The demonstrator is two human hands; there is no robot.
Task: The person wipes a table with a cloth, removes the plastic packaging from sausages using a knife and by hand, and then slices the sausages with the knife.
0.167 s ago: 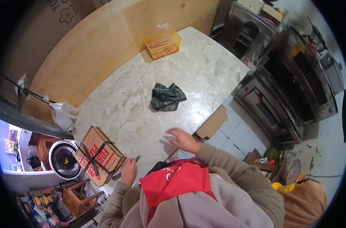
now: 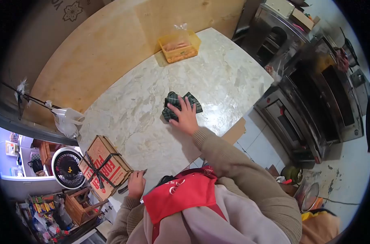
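My right hand [image 2: 184, 117] lies over a crumpled dark green plaid cloth [image 2: 196, 106] in the middle of the marble-patterned table. Its fingers are spread across the cloth and hide part of it; whether they press on it is hard to tell. Near the table's front left edge, my left hand [image 2: 136, 185] is closed around what looks like a small knife [image 2: 123, 189]. A dark end sticks out below the fingers and a pointed tip above them. Right beside that hand sits a pizza box stack [image 2: 104, 166] tied with black strap.
A yellow plastic basket [image 2: 179, 55] with bagged food stands at the table's far edge, against a wooden board [image 2: 124, 44]. White plastic bags [image 2: 67, 122] hang at the left, above a round fan [image 2: 68, 168]. Metal ovens [image 2: 288, 112] stand to the right beyond the tiled floor.
My right hand has reached forward from the table's near edge onto the plaid cloth. My left hand stays by the pizza boxes with the knife. The view has shifted slightly.
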